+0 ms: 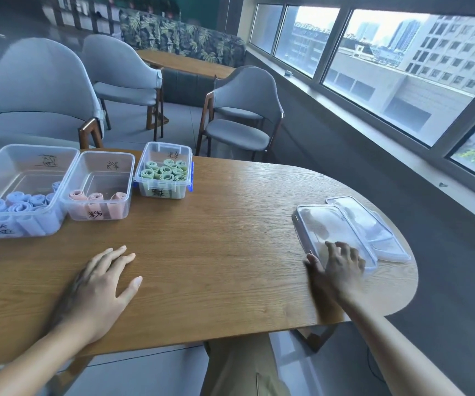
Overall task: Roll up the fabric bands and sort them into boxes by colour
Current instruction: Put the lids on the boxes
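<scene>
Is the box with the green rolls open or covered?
Open. The green-roll box has no lid; the green rolls show from above. Two clear lids lie across the table, under the right hand.

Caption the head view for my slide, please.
Rolled bands sorted into three boxes; right hand touches a lid, left hand flat on table.

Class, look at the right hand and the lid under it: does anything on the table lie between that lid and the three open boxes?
Nothing visible does. The right hand rests on the nearer lid; bare table runs from it to the green box, pink box and blue box. The left hand lies nearer the person, off that path.
</scene>
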`<state>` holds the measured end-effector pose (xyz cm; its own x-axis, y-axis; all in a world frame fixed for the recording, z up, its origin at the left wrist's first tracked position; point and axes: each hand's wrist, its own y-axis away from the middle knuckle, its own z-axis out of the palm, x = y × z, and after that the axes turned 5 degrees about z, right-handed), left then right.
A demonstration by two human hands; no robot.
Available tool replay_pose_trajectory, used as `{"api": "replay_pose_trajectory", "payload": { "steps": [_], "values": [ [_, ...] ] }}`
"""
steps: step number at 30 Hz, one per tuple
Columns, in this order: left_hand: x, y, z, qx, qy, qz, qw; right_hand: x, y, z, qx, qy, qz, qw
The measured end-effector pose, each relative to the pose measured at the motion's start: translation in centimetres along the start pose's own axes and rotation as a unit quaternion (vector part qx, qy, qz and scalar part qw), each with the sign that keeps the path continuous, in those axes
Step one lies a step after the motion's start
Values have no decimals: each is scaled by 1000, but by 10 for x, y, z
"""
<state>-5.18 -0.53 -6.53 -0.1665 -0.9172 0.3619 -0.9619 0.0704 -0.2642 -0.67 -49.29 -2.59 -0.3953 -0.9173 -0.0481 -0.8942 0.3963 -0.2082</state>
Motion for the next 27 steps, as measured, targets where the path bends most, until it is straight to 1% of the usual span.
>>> {"api": "replay_pose_trajectory", "payload": {
  "steps": [5, 7, 9, 11, 17, 20, 27],
  "values": [
    [1, 0, -1, -1, 4, -1, 1000, 2, 7, -4, -8, -17, 5, 1000],
    [1, 0, -1, 0, 5, 0, 1000, 8, 3, -6, -49, -19, 24, 998],
    [0, -1, 0, 3, 8, 2, 1000, 16, -4, -9, -117, -36, 50, 991],
    [-1, -1, 0, 5, 11, 5, 1000, 21, -11, -12, -169, -52, 67, 982],
    [-2, 0, 1, 7, 13, 8, 1000, 21, -15, -16, -251, -62, 145, 955],
    [-3, 0, 2, 4, 13, 5, 1000, 17, -15, -19, -266, -62, 152, 950],
    [-1, 0, 1, -3, 16, -5, 1000, 10, -10, -24, -239, -38, 159, 957]
  ]
}}
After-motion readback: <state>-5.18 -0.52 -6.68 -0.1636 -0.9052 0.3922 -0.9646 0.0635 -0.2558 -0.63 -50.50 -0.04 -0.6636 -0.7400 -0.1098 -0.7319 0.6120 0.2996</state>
